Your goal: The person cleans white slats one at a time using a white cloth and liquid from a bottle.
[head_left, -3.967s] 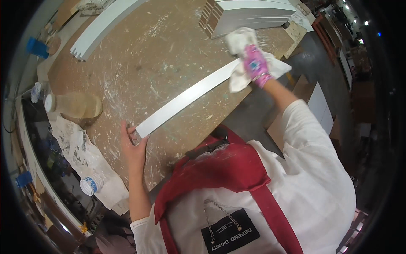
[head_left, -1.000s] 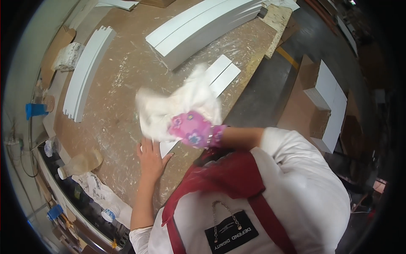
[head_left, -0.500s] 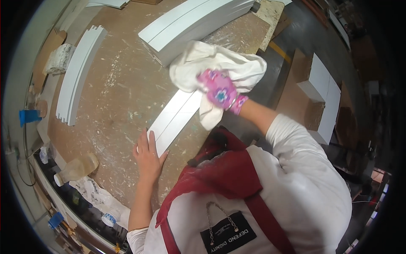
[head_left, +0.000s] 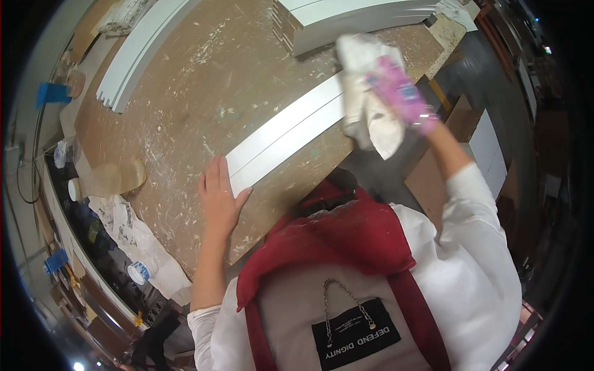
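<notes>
Through the head camera I look down on a brown, paint-flecked table (head_left: 185, 123). Two white strips (head_left: 284, 125) lie side by side across its near part, slanting from lower left to upper right, with a thin line between them. The bare left hand (head_left: 221, 195) is at their lower-left end, grasping nothing: its fingers rest along the end and its thumb is spread toward the near corner. The right hand (head_left: 403, 93), in a pink patterned glove, grasps a bunched white cloth (head_left: 360, 54) over the far end; both are blurred, so I cannot tell how tightly it is clenched.

Beyond the cloth I see a stack of white pieces (head_left: 365, 38). More white pieces (head_left: 145, 52) lie at the upper left. Near the table's left edge are a clear bottle (head_left: 114, 178) and a soiled white sheet (head_left: 142, 238). The person wears a red apron (head_left: 334, 238).
</notes>
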`<state>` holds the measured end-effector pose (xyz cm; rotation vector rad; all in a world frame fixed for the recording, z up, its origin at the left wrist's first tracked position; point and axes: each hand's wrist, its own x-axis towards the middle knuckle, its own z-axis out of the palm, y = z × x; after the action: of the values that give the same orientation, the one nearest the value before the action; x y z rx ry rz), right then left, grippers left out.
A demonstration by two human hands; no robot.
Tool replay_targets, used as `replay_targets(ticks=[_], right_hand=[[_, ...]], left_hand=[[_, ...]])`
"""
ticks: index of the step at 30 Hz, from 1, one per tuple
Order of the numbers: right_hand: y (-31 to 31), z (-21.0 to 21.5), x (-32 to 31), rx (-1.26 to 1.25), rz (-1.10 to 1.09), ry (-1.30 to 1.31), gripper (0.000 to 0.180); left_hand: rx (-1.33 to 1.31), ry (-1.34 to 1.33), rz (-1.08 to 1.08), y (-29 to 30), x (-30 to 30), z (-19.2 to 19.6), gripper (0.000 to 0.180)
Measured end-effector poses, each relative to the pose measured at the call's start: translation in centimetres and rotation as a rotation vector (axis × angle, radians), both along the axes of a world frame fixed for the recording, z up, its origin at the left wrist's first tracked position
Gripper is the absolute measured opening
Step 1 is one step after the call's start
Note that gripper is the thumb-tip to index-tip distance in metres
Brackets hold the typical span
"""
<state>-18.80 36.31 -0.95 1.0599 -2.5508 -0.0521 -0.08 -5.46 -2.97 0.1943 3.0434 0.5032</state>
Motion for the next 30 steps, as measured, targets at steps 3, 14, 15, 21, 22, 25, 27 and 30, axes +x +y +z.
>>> replay_targets(ticks=[3,14,15,21,22,25,27,30], right_hand=[[-10.5,-3.1,2.6,-0.104,-0.255,-0.285,0.027],[-5.2,-3.9,-1.4,-0.155,-0.329,-0.287,0.026],[-2.3,-4.4,-2.3,-0.327,-0.451,-0.231,0.029],[-18.4,0.1,4.8,-0.274,-0.184,-0.544,0.032],[-18.2,0.1,4.6,-0.209,-0.143,-0.563,0.034],[-15.0,-1.3,1.8,-0.118,-0.083,-0.401,0.034],[-7.0,-4.6,-0.2,-0.223,-0.137,-0.023,0.028],[4.9,-0.4,-2.1,-0.570,-0.337,-0.496,0.028]], left_hand=[[0.032,0.032,-0.006,0.5,-0.5,-0.8,0.081],[0.040,-0.027,0.015,0.6,0.1,-0.3,0.079],[0.037,-0.008,0.003,0.7,0.1,-0.4,0.081],[-0.014,0.074,0.139,-0.4,0.8,-2.1,0.088],[-0.023,0.060,0.150,-0.9,1.0,-1.6,0.088],[-0.230,0.030,0.154,-0.8,0.8,-0.1,0.084],[-0.286,-0.039,0.172,-0.3,0.5,1.2,0.083],[-0.331,-0.079,0.181,-0.1,0.4,1.8,0.079]])
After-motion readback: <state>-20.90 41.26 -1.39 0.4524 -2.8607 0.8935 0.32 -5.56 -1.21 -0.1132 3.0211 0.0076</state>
